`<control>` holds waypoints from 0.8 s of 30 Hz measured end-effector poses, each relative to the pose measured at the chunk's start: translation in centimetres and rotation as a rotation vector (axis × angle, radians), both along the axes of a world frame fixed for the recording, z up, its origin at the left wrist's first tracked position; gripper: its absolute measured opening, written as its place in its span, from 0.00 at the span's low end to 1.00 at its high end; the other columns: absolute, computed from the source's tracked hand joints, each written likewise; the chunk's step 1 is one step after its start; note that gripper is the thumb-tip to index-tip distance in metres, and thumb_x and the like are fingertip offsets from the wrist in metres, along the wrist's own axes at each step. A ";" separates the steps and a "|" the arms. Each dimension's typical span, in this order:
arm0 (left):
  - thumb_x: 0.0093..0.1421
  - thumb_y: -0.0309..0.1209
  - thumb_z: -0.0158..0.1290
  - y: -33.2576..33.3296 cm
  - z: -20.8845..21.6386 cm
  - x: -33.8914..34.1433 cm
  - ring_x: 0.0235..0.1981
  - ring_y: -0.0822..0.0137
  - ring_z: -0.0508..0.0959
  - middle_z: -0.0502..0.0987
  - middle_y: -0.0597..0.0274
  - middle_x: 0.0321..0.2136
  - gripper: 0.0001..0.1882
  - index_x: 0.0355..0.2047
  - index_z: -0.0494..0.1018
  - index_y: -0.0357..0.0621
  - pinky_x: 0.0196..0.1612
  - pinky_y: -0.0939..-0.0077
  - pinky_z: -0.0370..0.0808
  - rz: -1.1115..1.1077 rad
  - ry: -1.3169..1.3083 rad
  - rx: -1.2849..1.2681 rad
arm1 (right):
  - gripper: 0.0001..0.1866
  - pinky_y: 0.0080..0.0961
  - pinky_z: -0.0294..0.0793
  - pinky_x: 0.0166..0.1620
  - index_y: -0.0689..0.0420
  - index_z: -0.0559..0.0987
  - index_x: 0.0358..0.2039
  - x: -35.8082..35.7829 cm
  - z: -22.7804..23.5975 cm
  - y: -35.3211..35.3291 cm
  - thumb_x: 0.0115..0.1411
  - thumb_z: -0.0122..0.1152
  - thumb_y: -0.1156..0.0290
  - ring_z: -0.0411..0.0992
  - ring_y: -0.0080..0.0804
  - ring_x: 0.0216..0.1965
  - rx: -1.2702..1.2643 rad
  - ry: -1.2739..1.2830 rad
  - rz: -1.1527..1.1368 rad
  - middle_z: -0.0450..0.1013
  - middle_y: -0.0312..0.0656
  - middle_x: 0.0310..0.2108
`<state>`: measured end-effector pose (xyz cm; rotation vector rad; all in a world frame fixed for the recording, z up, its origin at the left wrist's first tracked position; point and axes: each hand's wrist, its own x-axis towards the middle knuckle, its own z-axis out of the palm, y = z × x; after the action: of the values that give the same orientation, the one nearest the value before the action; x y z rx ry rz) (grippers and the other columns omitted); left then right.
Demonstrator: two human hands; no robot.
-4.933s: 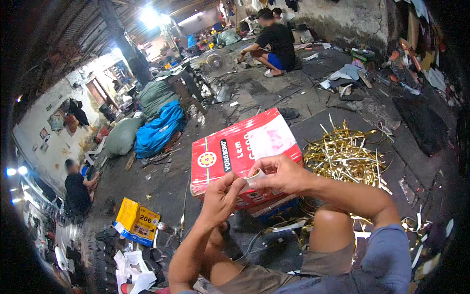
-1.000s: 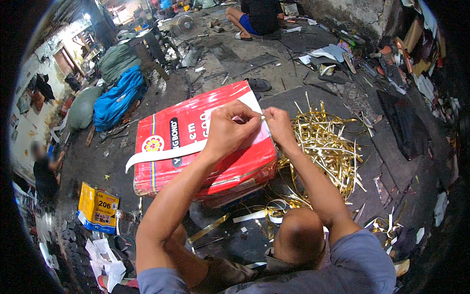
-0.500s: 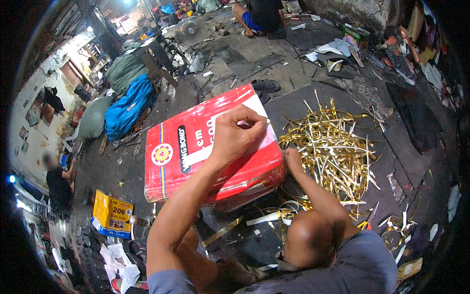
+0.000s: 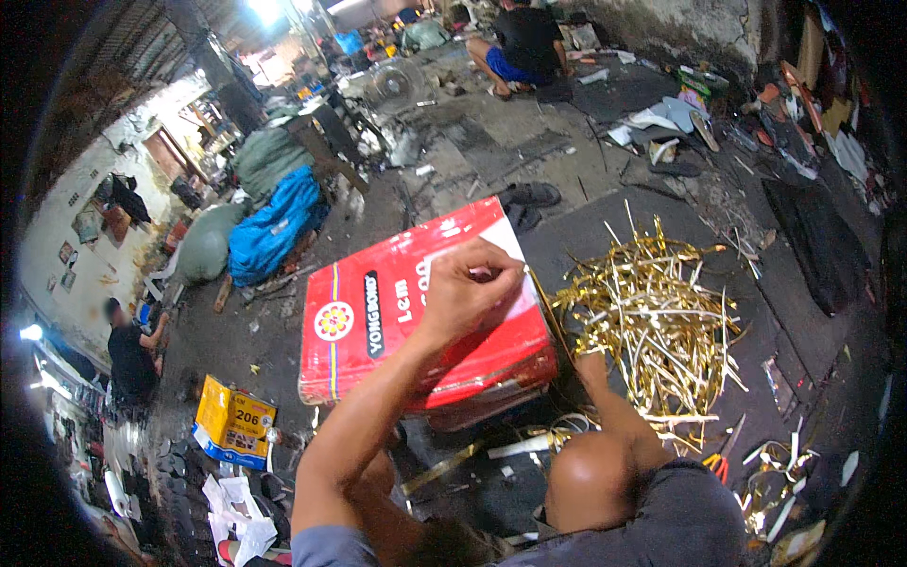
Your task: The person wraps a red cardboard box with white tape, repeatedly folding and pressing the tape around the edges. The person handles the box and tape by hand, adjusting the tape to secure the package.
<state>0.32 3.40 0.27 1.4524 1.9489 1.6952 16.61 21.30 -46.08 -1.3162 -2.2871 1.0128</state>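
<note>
A red cardboard box (image 4: 378, 378) with a flower emblem stands in front of me. My left hand (image 4: 477, 288) rests over its top near the right edge, thumb and forefinger pinched together on the end of a thin gold strip (image 4: 540, 295). That strip runs down along the box's right edge. Beside the lower right side of the box is my right hand (image 4: 592, 369), low and curled closed; what its fingers hold is hidden. A tangled pile of gold strips (image 4: 671, 331) lies on the floor just right of it.
Orange-handled scissors (image 4: 720, 463) lie below the pile, near strip scraps (image 4: 775, 482). A yellow carton (image 4: 234, 420) stands at left, white plastic (image 4: 236, 515) below it. Dark sandals (image 4: 529, 196) lie behind the box. One person (image 4: 524, 47) squats far back, another (image 4: 130, 359) is at left.
The whole view has shifted, so the scene sits lower and further right. My right hand has moved a little down beside the box. My left hand stays pinched at the box's edge.
</note>
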 end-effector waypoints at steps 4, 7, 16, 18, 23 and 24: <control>0.58 0.21 0.64 1.1 1.0 0.3 0.30 0.74 0.80 0.82 0.61 0.30 0.02 0.31 0.85 0.38 0.32 0.79 0.76 -0.060 0.207 0.036 | 0.13 0.47 0.80 0.45 0.62 0.84 0.29 1.8 -1.7 0.8 0.58 0.63 0.63 0.80 0.58 0.44 -0.136 0.044 -0.222 0.81 0.60 0.35; 0.57 0.20 0.63 0.4 1.1 -0.2 0.32 0.70 0.82 0.82 0.58 0.33 0.06 0.35 0.85 0.39 0.35 0.78 0.79 -0.115 0.342 0.073 | 0.13 0.47 0.81 0.46 0.63 0.84 0.32 2.8 0.0 1.3 0.58 0.63 0.64 0.81 0.58 0.45 -0.101 -0.098 -0.183 0.81 0.60 0.37; 0.54 0.17 0.64 0.4 0.7 -0.7 0.34 0.62 0.85 0.83 0.57 0.35 0.11 0.38 0.84 0.41 0.37 0.70 0.83 -0.165 0.554 0.141 | 0.13 0.49 0.84 0.44 0.64 0.85 0.40 5.8 3.4 3.0 0.63 0.58 0.69 0.83 0.57 0.41 0.131 -0.372 -0.160 0.83 0.59 0.38; 0.58 0.18 0.63 0.0 0.8 -1.2 0.34 0.66 0.84 0.83 0.58 0.37 0.12 0.43 0.85 0.41 0.34 0.74 0.82 -0.182 0.606 0.133 | 0.14 0.49 0.84 0.44 0.63 0.84 0.42 5.9 3.9 2.9 0.63 0.57 0.69 0.84 0.56 0.40 0.118 -0.371 -0.110 0.83 0.57 0.38; 0.55 0.15 0.60 -0.3 0.6 -0.2 0.40 0.60 0.82 0.83 0.54 0.37 0.11 0.38 0.85 0.37 0.44 0.70 0.80 -0.100 0.537 0.079 | 0.15 0.48 0.85 0.43 0.61 0.83 0.47 7.4 5.1 3.1 0.64 0.55 0.70 0.84 0.55 0.38 0.158 -0.428 0.002 0.84 0.52 0.38; 0.54 0.16 0.60 -0.8 0.9 0.1 0.44 0.58 0.80 0.83 0.56 0.39 0.13 0.40 0.85 0.39 0.49 0.67 0.77 -0.059 0.646 0.028 | 0.16 0.48 0.85 0.43 0.61 0.82 0.48 7.5 5.5 3.0 0.64 0.54 0.70 0.84 0.55 0.38 0.152 -0.449 0.005 0.84 0.51 0.39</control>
<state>0.40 2.62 1.15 2.2505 2.1267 1.3280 24.10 24.27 -40.60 -1.5987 -2.6232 0.5684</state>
